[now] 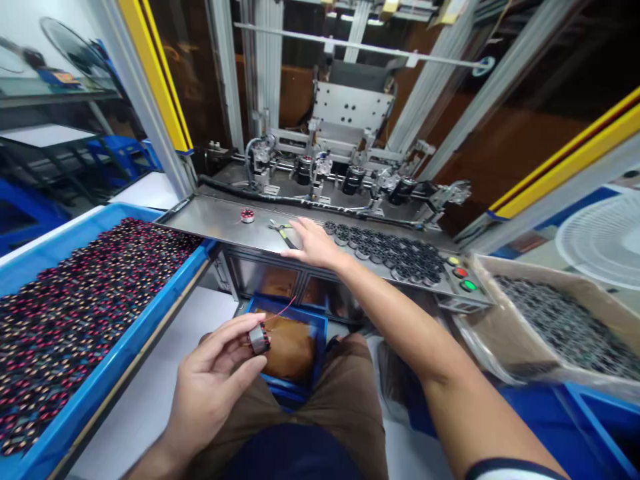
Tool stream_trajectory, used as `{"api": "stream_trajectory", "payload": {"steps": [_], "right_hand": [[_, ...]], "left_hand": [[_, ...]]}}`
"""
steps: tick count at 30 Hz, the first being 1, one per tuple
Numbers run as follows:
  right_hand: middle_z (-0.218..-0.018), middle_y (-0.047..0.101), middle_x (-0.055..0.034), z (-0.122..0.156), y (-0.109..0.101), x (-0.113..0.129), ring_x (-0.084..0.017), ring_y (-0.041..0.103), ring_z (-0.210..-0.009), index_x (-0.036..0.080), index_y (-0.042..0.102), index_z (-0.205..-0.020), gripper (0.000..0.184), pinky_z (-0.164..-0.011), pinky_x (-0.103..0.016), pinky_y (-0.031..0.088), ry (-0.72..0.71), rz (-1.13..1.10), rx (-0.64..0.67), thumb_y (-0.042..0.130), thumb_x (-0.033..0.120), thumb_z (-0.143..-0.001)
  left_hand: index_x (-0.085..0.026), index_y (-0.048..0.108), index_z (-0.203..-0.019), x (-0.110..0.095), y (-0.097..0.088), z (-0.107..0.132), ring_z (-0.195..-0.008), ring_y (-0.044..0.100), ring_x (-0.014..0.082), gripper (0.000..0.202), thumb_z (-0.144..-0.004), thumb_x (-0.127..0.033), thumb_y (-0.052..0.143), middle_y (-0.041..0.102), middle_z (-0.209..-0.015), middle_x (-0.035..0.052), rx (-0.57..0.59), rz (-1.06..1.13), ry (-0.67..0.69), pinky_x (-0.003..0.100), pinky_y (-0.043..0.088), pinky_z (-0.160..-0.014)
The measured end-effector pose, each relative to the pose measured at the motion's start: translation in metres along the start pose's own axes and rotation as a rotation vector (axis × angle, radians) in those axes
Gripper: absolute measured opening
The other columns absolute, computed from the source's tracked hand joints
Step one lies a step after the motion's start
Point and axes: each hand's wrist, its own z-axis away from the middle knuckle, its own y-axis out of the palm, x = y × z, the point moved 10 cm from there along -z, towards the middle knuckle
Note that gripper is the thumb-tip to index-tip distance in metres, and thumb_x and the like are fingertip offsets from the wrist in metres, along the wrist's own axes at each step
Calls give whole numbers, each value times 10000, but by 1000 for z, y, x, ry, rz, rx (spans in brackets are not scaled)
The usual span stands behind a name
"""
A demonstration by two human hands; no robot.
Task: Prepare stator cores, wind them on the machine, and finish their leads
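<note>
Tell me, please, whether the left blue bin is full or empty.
Mostly full: red and dark parts spread across the blue bin, below its rim.

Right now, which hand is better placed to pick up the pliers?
Most likely the right hand: it is open, right by the pliers, while the left hand holds a wire-wound part.

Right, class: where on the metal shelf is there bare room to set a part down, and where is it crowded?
Bare metal shelf lies left of the lone wound part, with a narrower gap between that part and the pliers. Crowded: the right stretch, packed with dark rings up to the buttons; the right hand occupies the middle.
</note>
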Motion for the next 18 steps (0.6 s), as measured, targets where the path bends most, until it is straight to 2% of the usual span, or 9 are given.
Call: {"api": "stream_trajectory", "payload": {"steps": [2, 4, 10, 15, 18], "right_hand": [[-1435, 410, -295, -12, 16, -4, -409, 386, -1341, 62, 432, -1393, 781, -1077, -560, 312, 21, 22, 36, 590, 592, -842], [-1411, 443, -275, -16, 23, -7, -426, 394, -1321, 100, 446, -1394, 712, -1058, -591, 301, 23, 39, 58, 536, 582, -878], [-1376, 457, -226, -15, 25, -19, -383, 421, -1258, 148, 434, -1402, 626, -1048, -537, 306, 11, 13, 76, 528, 508, -899], [-1195, 549, -221, -15, 18, -25, -331, 497, -1121, 78, 588, -1207, 407, -1023, -482, 338, 8, -137, 32, 569, 326, -885], [-1072, 599, -167, 0, 4, -26, -271, 565, -996, 94, 590, -1184, 390, -951, -430, 418, 31, -313, -13, 490, 371, -928]], "left_hand": [[-261, 703, -1119, -1, -2, -1, -1126, 659, 200, 336, -800, -157, 712, 696, -1212, 36, -13, 1, 0, 248, 536, -970], [-259, 706, -1102, -2, -7, -2, -1135, 650, 177, 287, -832, -166, 682, 704, -1189, 28, -38, -13, 2, 225, 514, -989], [-257, 701, -1073, 5, -17, -2, -1153, 624, 141, 232, -863, -172, 652, 713, -1161, 8, -94, 37, -20, 203, 472, -1026], [-239, 706, -1058, 9, -16, -1, -1124, 632, 133, 212, -866, -170, 649, 720, -1151, 15, -90, 77, -36, 199, 470, -1018], [-238, 715, -1038, 9, -14, 1, -1111, 637, 130, 198, -860, -173, 658, 724, -1142, 12, -87, 90, -42, 192, 470, -1011]]}}
